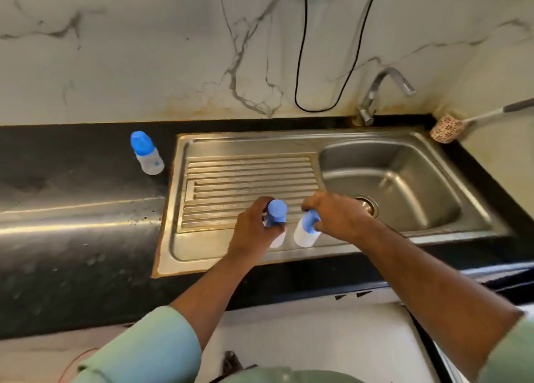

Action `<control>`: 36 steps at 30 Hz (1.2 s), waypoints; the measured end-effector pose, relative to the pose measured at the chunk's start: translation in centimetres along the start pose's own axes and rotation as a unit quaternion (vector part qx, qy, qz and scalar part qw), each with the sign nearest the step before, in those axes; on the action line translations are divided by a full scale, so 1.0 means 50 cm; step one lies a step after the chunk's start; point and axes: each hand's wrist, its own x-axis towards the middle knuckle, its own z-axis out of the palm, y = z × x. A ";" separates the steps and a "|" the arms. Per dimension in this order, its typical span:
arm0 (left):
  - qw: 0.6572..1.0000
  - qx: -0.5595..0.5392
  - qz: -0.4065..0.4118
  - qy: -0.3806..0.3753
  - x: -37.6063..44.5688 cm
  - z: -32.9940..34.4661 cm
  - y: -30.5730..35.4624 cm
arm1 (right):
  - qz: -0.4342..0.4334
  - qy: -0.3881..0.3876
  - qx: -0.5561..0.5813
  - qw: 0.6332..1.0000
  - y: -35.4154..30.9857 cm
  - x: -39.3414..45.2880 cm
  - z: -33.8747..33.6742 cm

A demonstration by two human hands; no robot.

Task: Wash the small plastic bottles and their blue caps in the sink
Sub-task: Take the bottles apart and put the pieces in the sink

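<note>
Over the ribbed drainboard (pixel 248 177) of the steel sink (pixel 404 180), the left hand (pixel 254 232) curls around a small plastic bottle (pixel 278 239), fingers wrapped at its blue cap (pixel 276 212). Just beside it, the right hand (pixel 338 216) pinches the blue cap (pixel 311 220) of a second bottle (pixel 304 235) from above. A third capped bottle (pixel 146 152) stands well apart on the black table (pixel 72 163), left of the sink. The tap (pixel 381 93) rises behind the basin.
</note>
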 end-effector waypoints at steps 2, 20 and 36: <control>1.000 -0.005 -0.024 -0.003 0.001 0.018 -0.008 | 0.001 0.008 0.010 1.000 0.009 -0.001 0.002; 0.989 0.034 -0.012 0.143 0.030 -0.157 -0.081 | -0.121 0.072 0.038 0.989 -0.091 0.059 -0.114; 0.963 0.097 -0.195 0.158 0.331 -0.488 -0.326 | -0.117 0.047 0.318 0.940 -0.557 0.533 -0.073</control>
